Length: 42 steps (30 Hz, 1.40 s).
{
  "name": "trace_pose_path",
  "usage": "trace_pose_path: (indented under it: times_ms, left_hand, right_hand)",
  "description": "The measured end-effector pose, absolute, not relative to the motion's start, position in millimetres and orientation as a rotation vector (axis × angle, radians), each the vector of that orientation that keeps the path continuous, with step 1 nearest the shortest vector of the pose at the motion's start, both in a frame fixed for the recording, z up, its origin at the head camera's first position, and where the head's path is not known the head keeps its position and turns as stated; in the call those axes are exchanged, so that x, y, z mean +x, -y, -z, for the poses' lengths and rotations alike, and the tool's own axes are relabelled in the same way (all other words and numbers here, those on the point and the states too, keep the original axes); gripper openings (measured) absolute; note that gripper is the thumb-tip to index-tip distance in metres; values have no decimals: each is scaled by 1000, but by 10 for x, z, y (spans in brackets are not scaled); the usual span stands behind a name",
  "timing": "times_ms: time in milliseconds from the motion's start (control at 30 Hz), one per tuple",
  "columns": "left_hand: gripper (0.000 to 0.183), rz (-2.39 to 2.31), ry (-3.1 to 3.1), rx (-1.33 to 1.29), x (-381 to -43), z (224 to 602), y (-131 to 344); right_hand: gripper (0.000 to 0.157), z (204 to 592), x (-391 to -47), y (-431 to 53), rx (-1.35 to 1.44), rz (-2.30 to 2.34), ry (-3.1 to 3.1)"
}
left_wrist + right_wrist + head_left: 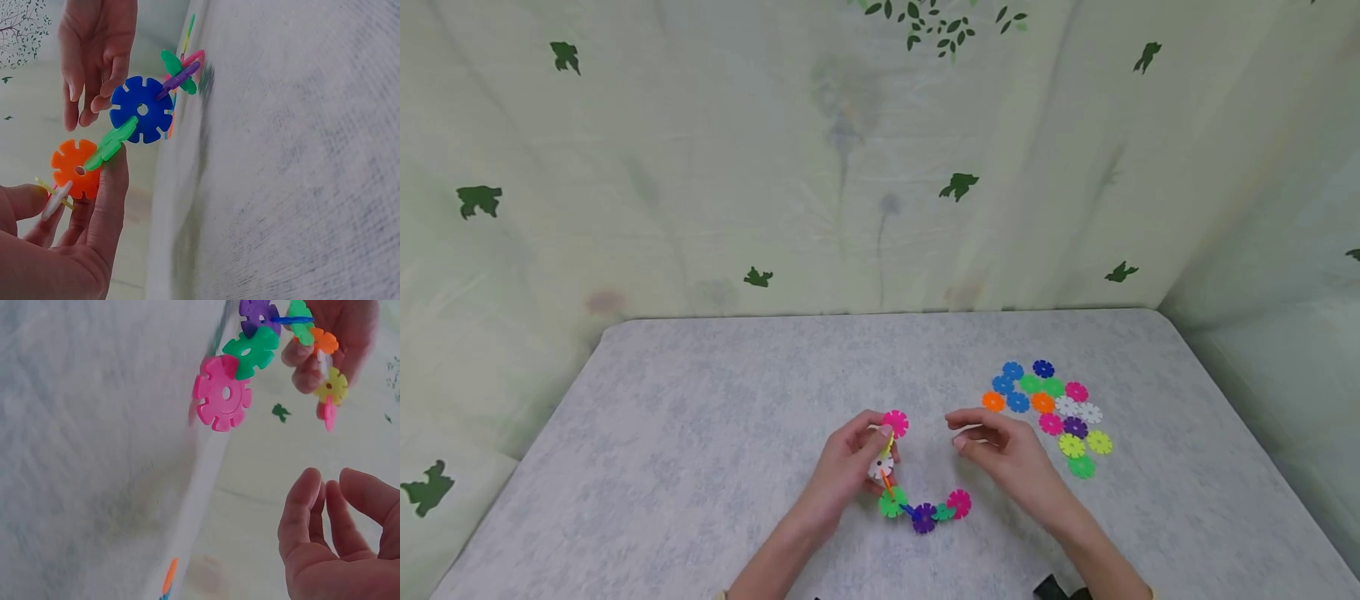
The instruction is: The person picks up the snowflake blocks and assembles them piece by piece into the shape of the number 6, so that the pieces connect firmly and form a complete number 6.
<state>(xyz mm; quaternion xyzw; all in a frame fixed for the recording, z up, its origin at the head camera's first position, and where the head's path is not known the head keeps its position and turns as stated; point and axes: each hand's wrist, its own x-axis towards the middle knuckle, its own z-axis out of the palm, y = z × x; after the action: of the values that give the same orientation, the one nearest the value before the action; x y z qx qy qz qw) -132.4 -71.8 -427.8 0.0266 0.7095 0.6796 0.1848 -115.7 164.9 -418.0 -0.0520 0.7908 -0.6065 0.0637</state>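
Note:
My left hand [848, 467] pinches one end of a curved chain of slotted plastic snowflake discs. Near its thumb are a pink disc [896, 423], a yellow disc [334, 386] and a white disc [878, 468]. Further along come an orange disc [65, 164], a green disc [892, 502], a blue disc [128, 103], a purple disc [923, 520], a teal-green disc [265, 345] and, at the other end, a pink disc [959, 503]. My right hand [1011, 458] hovers to the right of the chain, fingers loosely bent, thumb apart, holding nothing.
Loose discs lie spread at the right of the grey table [715, 400], beyond my right hand; among them are an orange disc [993, 402], a dark blue disc [1043, 368] and a green disc [1082, 467]. A black object [1051, 588] shows at the bottom edge. Behind hangs a patterned curtain [700, 167].

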Motion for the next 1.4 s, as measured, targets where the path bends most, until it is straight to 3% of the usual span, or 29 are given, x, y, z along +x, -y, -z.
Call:
trace_pose_path:
  times_ms: [667,1400]
  left_hand:
    - [25,-1894,-2010,35,-1353,4266,756]
    - [28,-1932,-1950,51,-1328,4273,765]
  right_hand:
    - [28,4042,-1184,-2224,-220,1631,-2528]
    - [27,4332,-1078,-3110,-123,1010,-2741]
